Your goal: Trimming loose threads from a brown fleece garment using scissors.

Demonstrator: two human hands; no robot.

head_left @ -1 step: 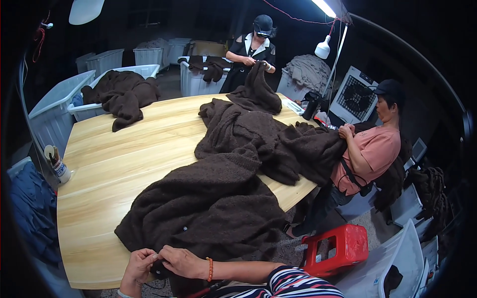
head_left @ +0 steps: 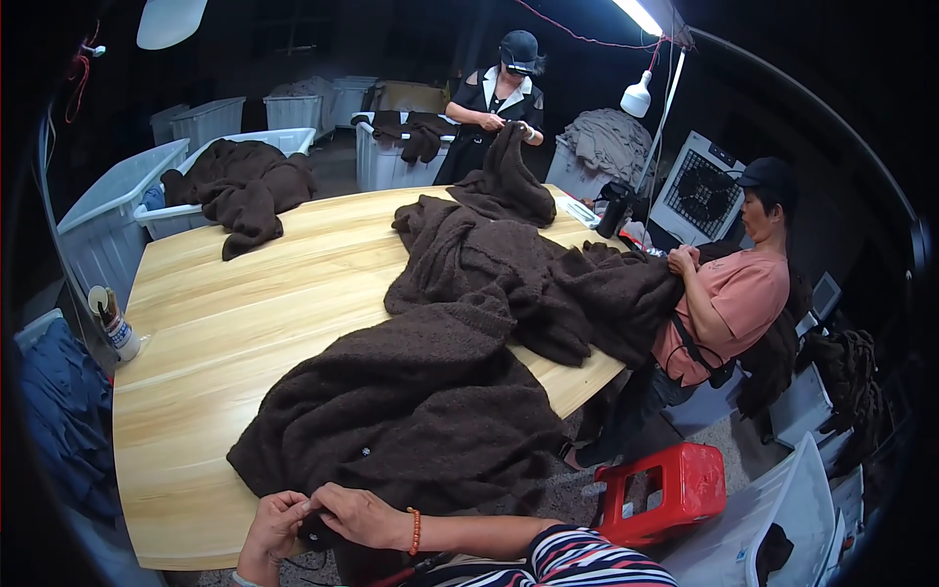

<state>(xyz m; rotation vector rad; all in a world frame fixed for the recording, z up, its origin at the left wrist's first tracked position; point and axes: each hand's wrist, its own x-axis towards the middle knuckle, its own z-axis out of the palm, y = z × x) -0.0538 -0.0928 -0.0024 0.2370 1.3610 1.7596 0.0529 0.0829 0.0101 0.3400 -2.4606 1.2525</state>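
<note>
A dark brown knit garment (head_left: 401,391) is spread over the near part of the table, its front edge hanging at my body. Small shiny round buttons show on it, one (head_left: 367,451) on the upper fold and one just under my fingers. My left hand (head_left: 272,533) pinches at the garment's near edge, thumb against fingertips. Right beside it, my right hand (head_left: 364,517), with an orange bead bracelet at the wrist, is also closed there, its fingertips meeting the left ones. Anything small between the fingertips is hidden.
More brown garments (head_left: 469,249) lie across the wooden table (head_left: 186,391). One co-worker (head_left: 729,293) stands at the right, another (head_left: 497,108) at the far side, both handling brown knitwear. A red stool (head_left: 675,494) and a white bin (head_left: 753,519) are at my right. A cup of tools (head_left: 117,333) stands left.
</note>
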